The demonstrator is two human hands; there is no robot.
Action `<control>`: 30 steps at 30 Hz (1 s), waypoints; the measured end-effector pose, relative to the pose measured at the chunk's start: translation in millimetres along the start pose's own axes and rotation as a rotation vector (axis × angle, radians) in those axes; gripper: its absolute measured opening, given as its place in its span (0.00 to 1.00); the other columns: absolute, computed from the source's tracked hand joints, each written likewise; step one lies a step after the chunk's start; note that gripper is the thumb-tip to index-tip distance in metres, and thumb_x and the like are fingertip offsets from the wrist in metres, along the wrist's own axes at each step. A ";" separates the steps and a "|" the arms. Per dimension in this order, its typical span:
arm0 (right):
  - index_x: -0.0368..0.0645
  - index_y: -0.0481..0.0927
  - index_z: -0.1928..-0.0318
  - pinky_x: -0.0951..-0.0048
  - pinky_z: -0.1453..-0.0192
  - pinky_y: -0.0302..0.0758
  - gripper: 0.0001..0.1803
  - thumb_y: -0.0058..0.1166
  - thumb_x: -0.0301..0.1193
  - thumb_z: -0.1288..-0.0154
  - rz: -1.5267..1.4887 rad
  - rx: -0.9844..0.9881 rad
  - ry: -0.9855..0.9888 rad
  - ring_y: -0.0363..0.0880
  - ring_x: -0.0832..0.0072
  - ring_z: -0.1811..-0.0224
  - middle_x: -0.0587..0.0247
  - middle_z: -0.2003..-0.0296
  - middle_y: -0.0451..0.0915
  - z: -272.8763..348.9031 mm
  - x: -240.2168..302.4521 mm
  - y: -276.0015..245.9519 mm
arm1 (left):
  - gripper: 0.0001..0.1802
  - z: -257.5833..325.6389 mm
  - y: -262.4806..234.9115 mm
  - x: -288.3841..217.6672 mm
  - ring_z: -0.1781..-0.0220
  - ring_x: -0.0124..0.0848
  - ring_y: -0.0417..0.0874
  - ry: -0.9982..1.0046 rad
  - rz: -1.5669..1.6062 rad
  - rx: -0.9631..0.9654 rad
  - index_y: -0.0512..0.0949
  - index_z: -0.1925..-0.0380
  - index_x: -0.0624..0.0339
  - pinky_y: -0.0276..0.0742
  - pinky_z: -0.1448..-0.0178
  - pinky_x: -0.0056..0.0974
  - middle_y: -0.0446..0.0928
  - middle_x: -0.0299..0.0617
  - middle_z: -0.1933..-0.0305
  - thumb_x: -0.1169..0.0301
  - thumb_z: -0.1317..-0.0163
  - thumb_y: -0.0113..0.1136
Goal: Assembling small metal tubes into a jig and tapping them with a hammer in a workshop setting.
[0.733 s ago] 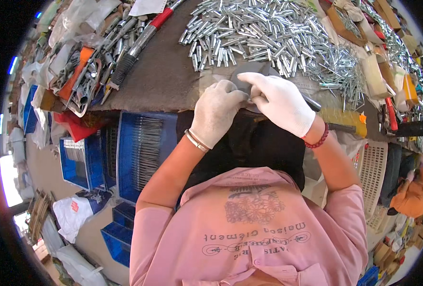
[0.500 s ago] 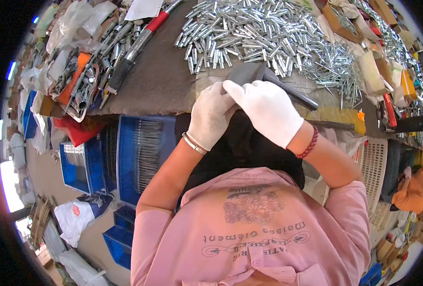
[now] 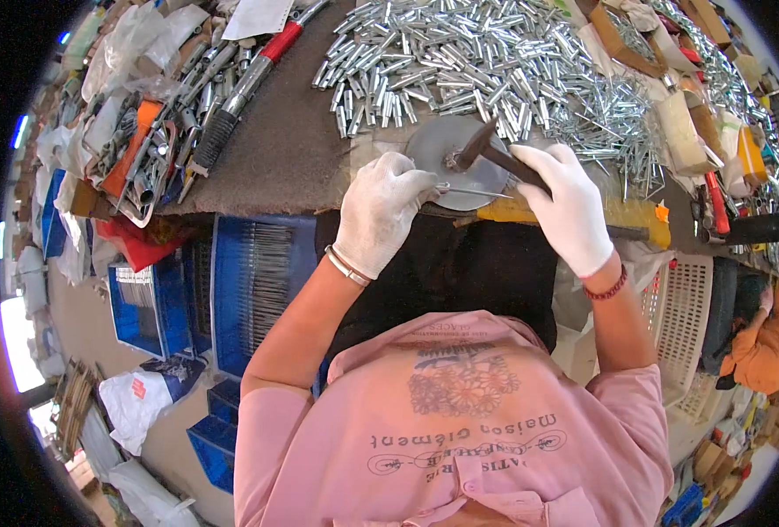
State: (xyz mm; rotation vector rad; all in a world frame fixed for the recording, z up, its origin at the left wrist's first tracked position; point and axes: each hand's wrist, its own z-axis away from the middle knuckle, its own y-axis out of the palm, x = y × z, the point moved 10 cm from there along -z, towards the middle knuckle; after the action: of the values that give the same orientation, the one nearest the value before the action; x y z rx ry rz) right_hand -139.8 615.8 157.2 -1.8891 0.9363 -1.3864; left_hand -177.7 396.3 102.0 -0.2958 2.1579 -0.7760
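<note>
Gloved in white, my left hand [image 3: 379, 209] pinches a thin metal rod [image 3: 479, 191] that sticks out to the right from the fingertips. The end inside the fingers is mostly hidden. Under the rod lies a round grey metal disc [image 3: 428, 145] at the bench's near edge. My right hand [image 3: 572, 211], gloved too, is wrapped round the handle of a hammer [image 3: 523, 169]. The hammer's dark head is over the disc, tilted up to the left. Beyond the disc spreads a heap of short shiny metal tubes [image 3: 425, 53].
Thin metal pins [image 3: 618, 114] lie right of the tubes. Tools and a red-and-black handled bar [image 3: 249, 83] crowd the left. Blue crates [image 3: 231, 307] with metal rods stand below the bench, a white basket [image 3: 684, 307] at right. A person in orange [image 3: 763, 347] is at far right.
My hands have come apart. The right hand has moved right and now grips the hammer by its handle, its head raised over the disc. The rod in my left hand and the disc have come into view.
</note>
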 end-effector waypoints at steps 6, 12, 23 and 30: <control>0.59 0.84 0.31 0.60 0.60 0.84 0.29 0.62 0.22 0.31 0.174 0.003 -0.184 0.87 0.56 0.64 0.59 0.62 0.83 22.5 43.8 -4.6 | 0.12 -4.0 -1.7 -8.3 0.60 0.48 0.84 0.021 -0.012 0.012 0.87 0.63 0.51 0.80 0.57 0.50 0.79 0.42 0.64 0.73 0.47 0.79; 0.56 0.86 0.33 0.62 0.60 0.83 0.27 0.63 0.21 0.30 0.297 0.097 -0.177 0.87 0.59 0.64 0.59 0.62 0.85 19.0 53.9 -0.7 | 0.13 -3.8 -5.1 -7.7 0.60 0.48 0.84 0.006 0.006 -0.018 0.87 0.64 0.52 0.80 0.57 0.50 0.79 0.42 0.64 0.73 0.49 0.80; 0.59 0.84 0.31 0.63 0.56 0.85 0.31 0.66 0.21 0.33 -0.028 -0.081 -0.128 0.87 0.58 0.62 0.59 0.60 0.85 21.1 49.1 -22.8 | 0.12 -4.5 -6.9 -9.2 0.62 0.47 0.84 0.059 0.007 -0.034 0.88 0.64 0.52 0.79 0.59 0.49 0.79 0.41 0.65 0.75 0.49 0.80; 0.47 0.84 0.32 0.61 0.44 0.80 0.27 0.64 0.22 0.31 -0.111 0.150 -0.083 0.83 0.50 0.54 0.49 0.55 0.82 -13.9 -5.2 12.2 | 0.13 -11.8 -10.6 -18.6 0.61 0.46 0.84 0.123 -0.025 -0.012 0.88 0.62 0.52 0.79 0.58 0.48 0.80 0.42 0.65 0.75 0.47 0.79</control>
State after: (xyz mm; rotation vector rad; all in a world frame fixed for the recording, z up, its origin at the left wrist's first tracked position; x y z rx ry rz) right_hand -156.5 612.2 148.3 -1.8934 0.6769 -1.3899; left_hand -175.2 401.4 125.8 -0.2877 2.2791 -0.8144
